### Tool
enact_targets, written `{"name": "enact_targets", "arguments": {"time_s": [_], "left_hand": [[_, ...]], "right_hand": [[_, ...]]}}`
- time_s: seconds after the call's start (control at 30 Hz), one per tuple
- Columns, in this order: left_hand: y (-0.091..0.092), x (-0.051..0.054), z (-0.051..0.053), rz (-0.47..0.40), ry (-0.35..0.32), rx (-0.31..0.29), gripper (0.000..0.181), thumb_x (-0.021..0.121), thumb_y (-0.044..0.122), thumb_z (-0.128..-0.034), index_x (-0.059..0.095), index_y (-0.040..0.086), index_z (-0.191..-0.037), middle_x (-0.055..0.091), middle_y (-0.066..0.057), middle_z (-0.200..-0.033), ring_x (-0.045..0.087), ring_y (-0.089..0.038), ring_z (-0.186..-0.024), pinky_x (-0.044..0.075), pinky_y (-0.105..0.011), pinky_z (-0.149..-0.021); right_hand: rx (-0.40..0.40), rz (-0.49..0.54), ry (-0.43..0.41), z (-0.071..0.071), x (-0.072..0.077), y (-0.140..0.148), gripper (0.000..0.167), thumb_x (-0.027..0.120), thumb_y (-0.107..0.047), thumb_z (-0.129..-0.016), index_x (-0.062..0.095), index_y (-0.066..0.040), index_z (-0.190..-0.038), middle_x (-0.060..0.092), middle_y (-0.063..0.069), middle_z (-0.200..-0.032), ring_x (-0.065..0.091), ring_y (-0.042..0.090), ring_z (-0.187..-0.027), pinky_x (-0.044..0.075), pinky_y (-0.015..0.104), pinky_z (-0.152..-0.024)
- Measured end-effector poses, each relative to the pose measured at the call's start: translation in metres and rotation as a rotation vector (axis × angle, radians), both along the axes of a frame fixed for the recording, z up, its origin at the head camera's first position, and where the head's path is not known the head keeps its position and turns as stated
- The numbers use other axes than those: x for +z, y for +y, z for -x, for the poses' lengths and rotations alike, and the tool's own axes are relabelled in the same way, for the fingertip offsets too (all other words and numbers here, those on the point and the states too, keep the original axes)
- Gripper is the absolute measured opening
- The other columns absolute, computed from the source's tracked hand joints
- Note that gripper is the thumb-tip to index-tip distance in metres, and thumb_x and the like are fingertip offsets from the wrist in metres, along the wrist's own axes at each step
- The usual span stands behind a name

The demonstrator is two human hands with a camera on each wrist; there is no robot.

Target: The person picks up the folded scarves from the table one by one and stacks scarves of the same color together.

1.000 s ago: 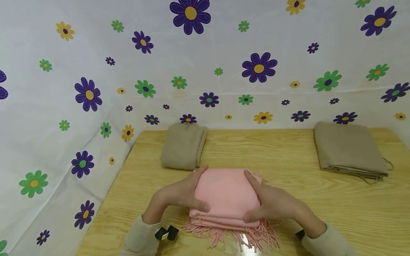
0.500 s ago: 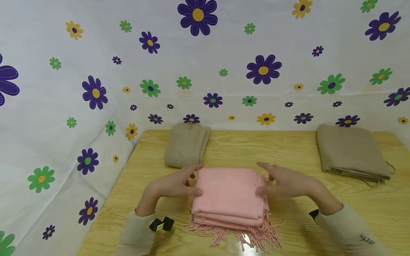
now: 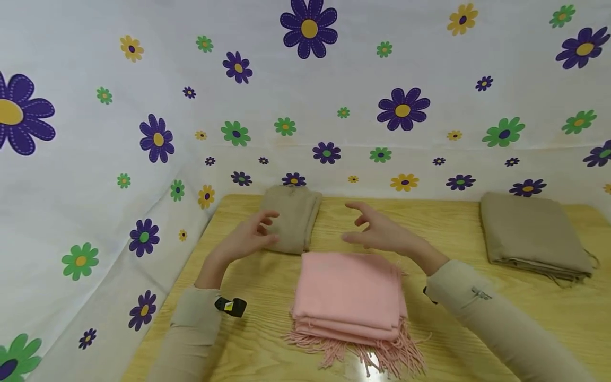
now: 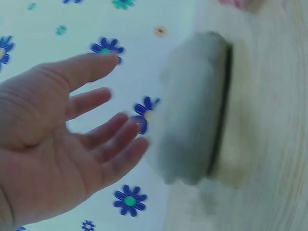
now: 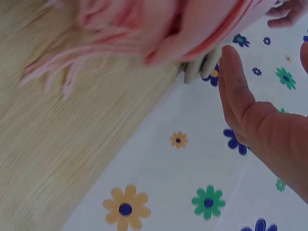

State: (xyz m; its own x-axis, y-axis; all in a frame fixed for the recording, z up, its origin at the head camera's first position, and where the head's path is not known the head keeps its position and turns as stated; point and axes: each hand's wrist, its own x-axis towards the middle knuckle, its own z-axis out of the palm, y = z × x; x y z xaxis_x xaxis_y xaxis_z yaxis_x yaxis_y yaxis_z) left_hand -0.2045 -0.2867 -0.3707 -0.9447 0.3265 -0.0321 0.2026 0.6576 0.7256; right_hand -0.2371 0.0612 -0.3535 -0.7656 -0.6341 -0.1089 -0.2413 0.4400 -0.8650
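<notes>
A folded pink scarf with fringe lies near the middle of the table, and neither hand touches it. Behind it on the left is a smaller folded beige cloth. My left hand hovers at that cloth's left side, fingers spread and loosely bent; the left wrist view shows a gap between the fingers and the cloth. Beyond the scarf's far edge, to the right of the beige cloth, my right hand is in the air with nothing in it. In the right wrist view the scarf looks blurred.
A larger folded beige cloth with loose strings sits at the back right of the wooden table. A white flowered sheet hangs along the back and left sides.
Both hands have let go of the pink scarf's sides and moved forward, away from it, toward the smaller beige cloth. The scarf stays folded on the table. The head view has shifted slightly.
</notes>
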Motion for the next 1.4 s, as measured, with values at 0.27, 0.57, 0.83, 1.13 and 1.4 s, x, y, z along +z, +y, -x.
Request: {"name": "enact_targets", "arguments": {"time_s": [0.27,0.57,0.83,1.13,1.4], "left_hand": [[-0.008,-0.018,0.022,0.045,0.052,0.192,0.066,0.072,0.017,-0.0906,0.040,0.008,-0.148,0.032,-0.028,-0.148,0.032,-0.043,-0.134,0.034,-0.061,-0.106],[-0.018,-0.034,0.042,0.004,-0.027,0.184,0.073,0.071,0.016,-0.0879,0.035,0.003,-0.151,0.030,-0.027,-0.155,0.029,-0.043,-0.142,0.028,-0.056,-0.114],[-0.020,-0.034,0.053,0.030,-0.082,0.151,0.075,0.070,0.020,-0.0891,0.033,0.005,-0.152,0.029,-0.023,-0.158,0.025,-0.039,-0.146,0.021,-0.053,-0.118],[-0.022,-0.030,0.059,0.022,-0.097,0.156,0.076,0.072,0.017,-0.0875,0.033,0.004,-0.152,0.030,-0.025,-0.156,0.027,-0.040,-0.145,0.020,-0.052,-0.118],[-0.004,-0.034,0.069,0.023,-0.066,0.097,0.076,0.074,0.017,-0.0844,0.036,0.001,-0.149,0.037,-0.028,-0.151,0.033,-0.040,-0.141,0.024,-0.051,-0.117]], "right_hand": [[-0.022,0.081,-0.197,0.014,-0.009,-0.049,0.083,0.069,-0.026,-0.093,0.018,-0.019,-0.158,0.026,0.029,-0.151,0.036,0.042,-0.137,0.051,0.052,-0.093],[0.042,0.017,-0.269,0.025,-0.024,-0.071,0.088,0.068,-0.024,-0.092,0.012,-0.018,-0.160,0.019,0.025,-0.159,0.037,0.042,-0.138,0.051,0.049,-0.093],[0.037,-0.047,-0.284,0.025,-0.021,-0.076,0.084,0.066,-0.025,-0.095,0.013,-0.016,-0.160,0.024,0.024,-0.158,0.057,0.035,-0.114,0.052,0.047,-0.091],[0.113,-0.226,-0.168,0.034,0.003,-0.068,0.079,0.066,-0.024,-0.095,0.020,-0.016,-0.158,0.051,0.018,-0.134,0.048,0.019,-0.080,0.051,0.041,-0.077],[0.234,-0.466,0.191,0.051,0.009,-0.064,0.072,0.062,-0.019,-0.096,0.025,-0.003,-0.156,0.032,0.026,-0.156,0.027,0.047,-0.143,0.029,0.057,-0.113]]}}
